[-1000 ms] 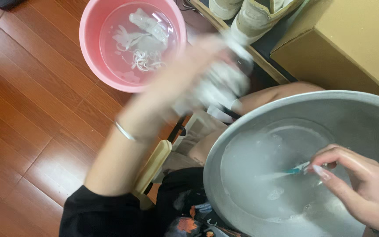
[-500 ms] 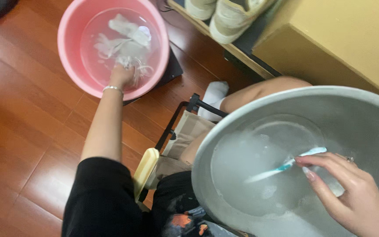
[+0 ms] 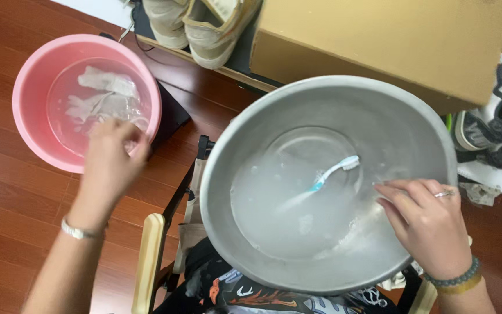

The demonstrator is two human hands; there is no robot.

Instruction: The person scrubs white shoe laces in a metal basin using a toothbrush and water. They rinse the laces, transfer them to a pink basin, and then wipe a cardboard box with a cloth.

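1. Floating in cloudy water, the toothbrush (image 3: 333, 173) lies loose in the grey metal basin (image 3: 297, 104); half a second ago the right hand (image 3: 425, 229) held it, so it has been let go
2. That right hand now rests fingers-down on the basin's inner wall, its grip loose and pinching nothing
3. Over by the pink tub (image 3: 30, 75), white cloth pieces (image 3: 108, 93) sit in clear water
4. Left hand (image 3: 111, 160) has drawn back from the water to the tub's near rim; it is blurred, so its grip seems half curled and empty, though I cannot tell for sure
5. Shoes (image 3: 204, 23) and a cardboard box (image 3: 379, 40) stand behind
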